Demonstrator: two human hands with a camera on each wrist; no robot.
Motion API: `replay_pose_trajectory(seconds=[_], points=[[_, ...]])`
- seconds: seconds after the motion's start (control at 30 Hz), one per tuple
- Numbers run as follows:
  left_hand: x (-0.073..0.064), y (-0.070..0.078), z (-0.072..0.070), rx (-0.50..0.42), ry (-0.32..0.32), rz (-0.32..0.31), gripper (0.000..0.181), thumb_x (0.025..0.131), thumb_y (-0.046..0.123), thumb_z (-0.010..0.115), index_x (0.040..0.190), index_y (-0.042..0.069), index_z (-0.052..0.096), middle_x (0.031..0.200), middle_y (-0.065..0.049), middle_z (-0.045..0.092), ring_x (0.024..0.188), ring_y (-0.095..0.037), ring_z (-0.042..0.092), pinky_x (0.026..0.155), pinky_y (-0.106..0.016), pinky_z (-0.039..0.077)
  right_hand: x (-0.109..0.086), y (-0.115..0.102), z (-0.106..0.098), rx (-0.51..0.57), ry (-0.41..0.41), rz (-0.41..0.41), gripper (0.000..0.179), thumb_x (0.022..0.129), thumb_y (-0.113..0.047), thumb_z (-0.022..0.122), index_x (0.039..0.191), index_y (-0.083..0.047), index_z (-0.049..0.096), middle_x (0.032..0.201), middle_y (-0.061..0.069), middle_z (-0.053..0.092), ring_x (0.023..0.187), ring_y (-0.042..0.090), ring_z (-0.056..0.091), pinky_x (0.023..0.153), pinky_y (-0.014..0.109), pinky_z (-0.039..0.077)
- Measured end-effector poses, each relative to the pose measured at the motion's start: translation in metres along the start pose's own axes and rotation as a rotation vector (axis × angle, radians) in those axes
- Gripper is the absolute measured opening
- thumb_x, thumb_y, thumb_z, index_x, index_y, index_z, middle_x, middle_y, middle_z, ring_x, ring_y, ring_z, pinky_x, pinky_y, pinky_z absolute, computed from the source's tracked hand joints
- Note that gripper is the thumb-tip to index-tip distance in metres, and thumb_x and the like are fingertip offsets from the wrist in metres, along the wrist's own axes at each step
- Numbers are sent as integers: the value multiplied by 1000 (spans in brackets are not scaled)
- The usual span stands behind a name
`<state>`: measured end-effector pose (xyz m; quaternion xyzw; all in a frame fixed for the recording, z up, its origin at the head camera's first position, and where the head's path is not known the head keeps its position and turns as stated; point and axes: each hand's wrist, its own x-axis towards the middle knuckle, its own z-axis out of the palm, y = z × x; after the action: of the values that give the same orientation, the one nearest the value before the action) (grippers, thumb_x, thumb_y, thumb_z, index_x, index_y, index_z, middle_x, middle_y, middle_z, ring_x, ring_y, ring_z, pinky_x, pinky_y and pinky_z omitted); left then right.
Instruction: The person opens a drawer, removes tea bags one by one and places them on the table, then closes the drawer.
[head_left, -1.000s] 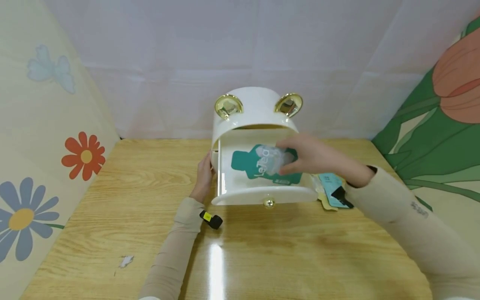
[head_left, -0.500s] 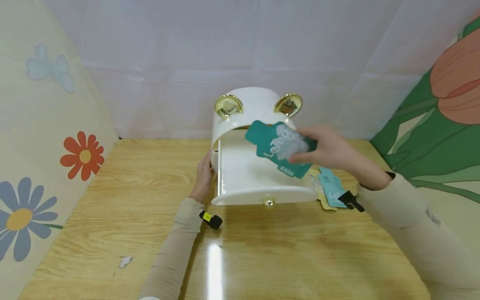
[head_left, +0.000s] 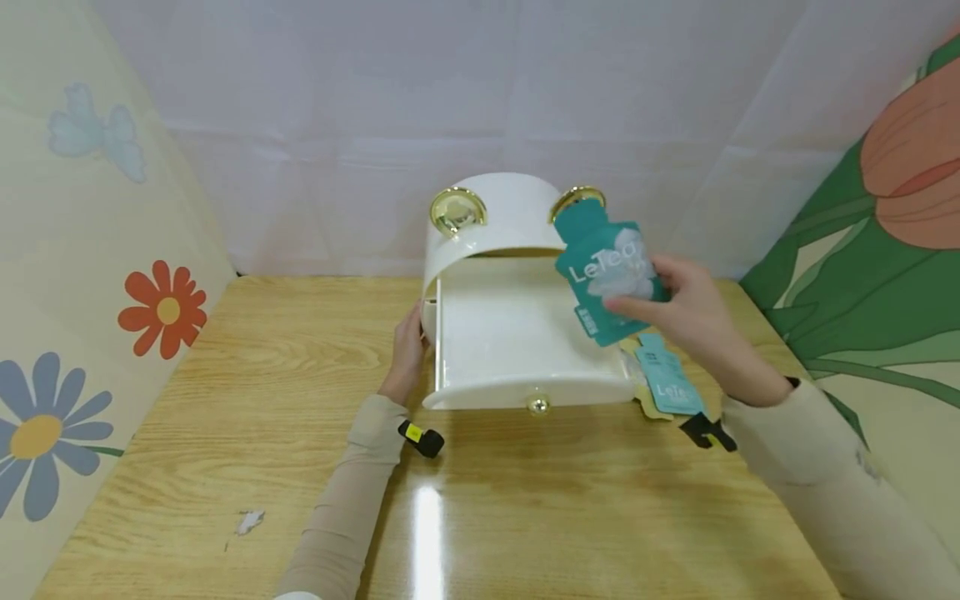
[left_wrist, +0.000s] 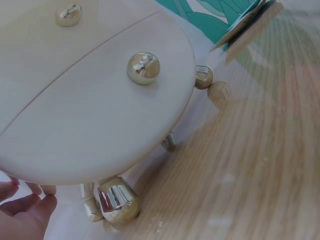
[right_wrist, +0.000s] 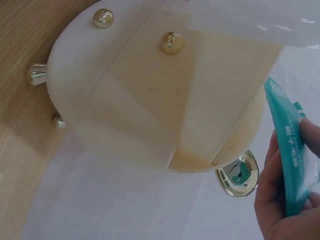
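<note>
My right hand (head_left: 693, 321) pinches a teal, bottle-shaped LeTea pouch (head_left: 607, 267) between thumb and fingers, raised over the right side of the pulled-out drawer (head_left: 517, 333). In the right wrist view the same pouch (right_wrist: 290, 145) appears nearly edge-on, beside the cabinet. The cabinet (head_left: 510, 200) is white and rounded, with two gold ears and round gold knobs. My left hand (head_left: 407, 354) touches the cabinet's left side, partly hidden by it; its fingers (left_wrist: 47, 205) show beside the lower body in the left wrist view.
Right of the drawer, a light-blue LeTea pouch (head_left: 667, 379) lies on top of a yellowish packet (head_left: 656, 410). The wooden table (head_left: 525, 508) meets a white cloth (head_left: 337, 167) behind. Short gold feet (left_wrist: 118, 200) carry the cabinet.
My right hand has lifted the teal pouch up out of the drawer and moved it right, turning it more upright. My left hand has stayed at the cabinet's side.
</note>
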<state>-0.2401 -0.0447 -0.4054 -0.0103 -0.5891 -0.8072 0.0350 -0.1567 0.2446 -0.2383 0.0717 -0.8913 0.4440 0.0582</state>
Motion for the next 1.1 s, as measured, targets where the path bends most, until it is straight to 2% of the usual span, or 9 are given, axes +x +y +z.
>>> replay_pose_trajectory(seconds=[0.17,0.23,0.37,0.6,0.73,0.8,0.87,0.93,1.1], points=[[0,0,-1,17,-15,-4,44,99,35,33,118,2,54,112,-5,55,102,-14,51,94,-29,42,-5,14,-6,51,72,-2,38,81,-27,70,110,-6,57,88,-4,63,67,9,55,55,22,49],[0,1,0,14,-14,-4,43,99,35,33,118,2,54,111,-5,55,101,-14,51,93,-29,43,-7,18,-9,66,108,0,34,81,-27,69,107,-8,58,78,-6,62,56,8,47,48,22,43],[0,0,2,0,12,-4,42,99,34,35,116,0,55,107,-4,56,98,-13,53,88,-27,46,-11,27,-16,93,173,27,31,80,-26,70,105,-9,60,70,-9,60,49,10,31,44,26,33],[-1,2,4,16,44,-13,43,98,36,38,113,1,57,98,-1,58,87,-11,55,80,-24,49,-15,50,-27,131,215,126,33,81,-26,69,108,-13,58,83,-16,60,69,4,46,58,14,44],[-3,2,3,27,39,-21,43,97,38,38,111,3,58,95,0,58,87,-12,54,80,-26,48,-15,67,-35,152,237,154,23,80,-26,70,99,-18,59,66,-15,53,48,7,34,46,21,36],[-2,2,3,31,34,-23,43,97,39,37,110,4,58,97,-1,58,89,-12,54,83,-27,47,-14,77,-39,151,236,168,23,80,-26,69,99,-18,58,64,-15,52,47,8,33,46,21,36],[-3,2,3,18,37,-25,44,97,38,37,111,2,58,99,-2,58,91,-13,53,85,-28,47,-14,86,-43,142,230,196,26,81,-28,68,100,-15,56,66,-14,50,52,8,35,48,21,36],[-3,3,4,12,42,-24,44,97,38,37,110,1,58,100,-3,58,92,-13,53,87,-29,46,-13,96,-47,118,231,230,30,81,-31,68,104,-16,56,76,-15,53,65,7,41,56,17,40],[-3,3,5,-6,55,-31,42,97,36,39,111,1,58,102,-3,58,93,-13,53,88,-28,45,-12,122,-57,52,233,317,32,82,-37,65,105,-17,54,92,-11,47,76,9,36,62,17,37]])
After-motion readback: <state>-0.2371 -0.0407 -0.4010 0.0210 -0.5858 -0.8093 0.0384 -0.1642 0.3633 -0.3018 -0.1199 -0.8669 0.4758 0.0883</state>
